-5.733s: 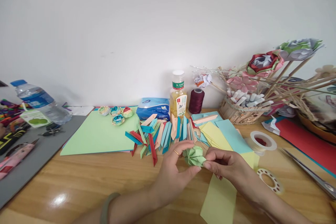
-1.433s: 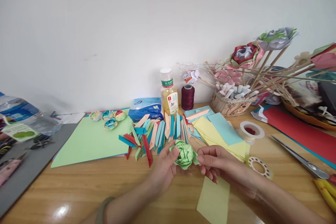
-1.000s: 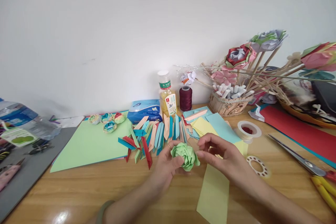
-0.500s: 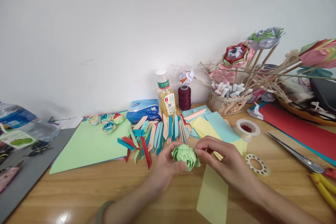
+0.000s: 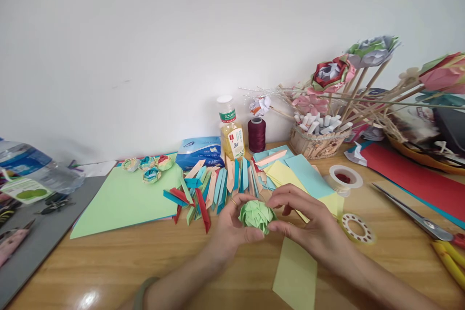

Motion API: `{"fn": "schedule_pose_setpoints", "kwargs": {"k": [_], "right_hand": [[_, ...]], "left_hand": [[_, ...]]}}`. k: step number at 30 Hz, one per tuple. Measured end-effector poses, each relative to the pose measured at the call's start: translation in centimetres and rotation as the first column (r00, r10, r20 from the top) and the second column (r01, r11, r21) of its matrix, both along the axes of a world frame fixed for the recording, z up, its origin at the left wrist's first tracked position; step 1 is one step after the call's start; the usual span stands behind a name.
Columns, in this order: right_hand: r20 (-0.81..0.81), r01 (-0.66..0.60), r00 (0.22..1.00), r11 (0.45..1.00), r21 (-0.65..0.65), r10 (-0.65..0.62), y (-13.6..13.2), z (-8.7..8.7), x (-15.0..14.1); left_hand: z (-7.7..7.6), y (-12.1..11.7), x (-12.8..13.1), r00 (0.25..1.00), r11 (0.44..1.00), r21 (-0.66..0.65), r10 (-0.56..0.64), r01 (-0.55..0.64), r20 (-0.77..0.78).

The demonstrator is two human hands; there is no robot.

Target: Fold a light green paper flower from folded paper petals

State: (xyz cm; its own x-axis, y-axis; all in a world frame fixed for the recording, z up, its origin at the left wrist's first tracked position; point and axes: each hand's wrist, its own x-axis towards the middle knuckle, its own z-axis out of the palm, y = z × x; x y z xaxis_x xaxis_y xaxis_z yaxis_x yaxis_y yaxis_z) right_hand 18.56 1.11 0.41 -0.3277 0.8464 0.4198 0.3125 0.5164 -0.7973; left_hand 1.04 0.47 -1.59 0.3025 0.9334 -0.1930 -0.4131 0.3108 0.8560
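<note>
A light green folded-paper flower [image 5: 257, 216] sits between my two hands above the wooden table. My left hand [image 5: 234, 227] is closed round its left side, thumb in front and fingers behind; a ring shows on one finger. On the right side, the thumb and bent fingers of my right hand [image 5: 305, 215] hold the flower's edge. Below my right hand lies a pale yellow paper sheet [image 5: 296, 273]. Behind the flower is a heap of folded paper strips [image 5: 218, 184] in blue, red, peach and green.
Green paper [image 5: 127, 203] with several small paper flowers [image 5: 151, 175] lies left. A tissue pack [image 5: 199, 151], a bottle [image 5: 232, 135] and a thread spool [image 5: 256, 134] stand behind. Rightward are a basket [image 5: 319, 143], ribbon reel [image 5: 343, 179], tape roll [image 5: 358, 228] and scissors [image 5: 410, 210].
My right hand's fingers have gone from a pinch at the flower's right edge to a wider hold, thumb and forefinger further apart. The flower has turned slightly in my hands.
</note>
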Motion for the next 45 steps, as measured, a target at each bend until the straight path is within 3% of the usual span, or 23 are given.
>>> {"fn": "schedule_pose_setpoints", "kwargs": {"k": [3,6,8,11,16,18,20,22,25,28,31,34,36,39,42,45], "right_hand": [[-0.086,-0.030,0.996,0.992,-0.122,0.019,0.1,0.4,-0.1],[-0.121,-0.019,0.993,0.993,-0.114,0.005,0.2,0.4,-0.2],[-0.102,0.010,0.995,0.999,-0.032,-0.013,0.1,0.1,-0.3],[0.004,0.072,0.997,0.979,0.189,-0.074,-0.2,-0.5,-0.2],[0.261,0.046,0.934,0.805,0.591,-0.245,-0.6,-1.0,0.2],[0.315,-0.010,0.912,0.756,0.654,-0.261,-0.6,-0.9,0.4],[0.326,-0.031,0.909,0.741,0.671,-0.258,-0.5,-0.9,0.4],[0.300,-0.008,0.920,0.754,0.657,-0.252,-0.5,-0.9,0.3],[0.235,0.017,0.955,0.824,0.566,-0.181,-0.6,-0.9,0.0],[0.157,0.004,0.985,0.908,0.419,-0.077,-0.6,-0.7,-0.3],[0.084,-0.019,0.996,0.981,0.193,0.003,-0.5,-0.3,-0.4],[0.039,-0.036,0.998,0.997,-0.069,0.039,-0.3,0.1,-0.4],[0.029,-0.029,0.999,0.986,-0.161,0.034,-0.1,0.3,-0.3],[0.022,0.011,1.000,0.986,-0.164,-0.007,0.1,0.6,0.1],[0.001,0.013,1.000,0.994,-0.106,-0.013,0.3,0.7,0.3],[-0.023,-0.023,1.000,0.999,-0.048,0.022,0.4,0.7,0.3]], "left_hand": [[0.0,-0.1,0.0,1.000,1.000,0.020,-0.017,0.017,-0.017],[-0.2,-0.1,0.0,0.999,0.999,0.032,-0.022,0.023,-0.035],[-0.3,-0.1,-0.1,0.998,0.999,0.037,-0.037,0.038,-0.047],[-0.7,0.0,-0.1,0.996,0.996,0.064,-0.051,0.056,-0.075],[-1.0,-0.1,-0.2,0.989,0.989,0.102,-0.096,0.108,-0.112],[-0.8,-0.1,-0.2,0.988,0.987,0.105,-0.107,0.119,-0.115],[-0.6,-0.2,0.0,0.988,0.988,0.107,-0.098,0.111,-0.118],[-0.3,-0.2,0.1,0.988,0.988,0.108,-0.094,0.107,-0.120],[-0.1,-0.1,0.3,0.987,0.985,0.119,-0.109,0.123,-0.118],[-0.2,-0.1,0.2,0.987,0.983,0.142,-0.099,0.117,-0.123],[-0.2,-0.1,0.2,0.984,0.981,0.162,-0.081,0.107,-0.156],[-0.4,-0.2,0.3,0.977,0.982,0.169,-0.049,0.085,-0.208],[-0.6,-0.2,0.4,0.981,0.983,0.169,-0.031,0.064,-0.190],[-0.9,0.0,0.4,0.995,0.990,0.114,-0.070,0.078,-0.075],[-1.0,0.4,0.2,0.984,0.982,-0.059,-0.176,0.177,0.015],[-0.8,0.4,0.1,0.964,0.956,-0.118,-0.264,0.267,0.040]]}}
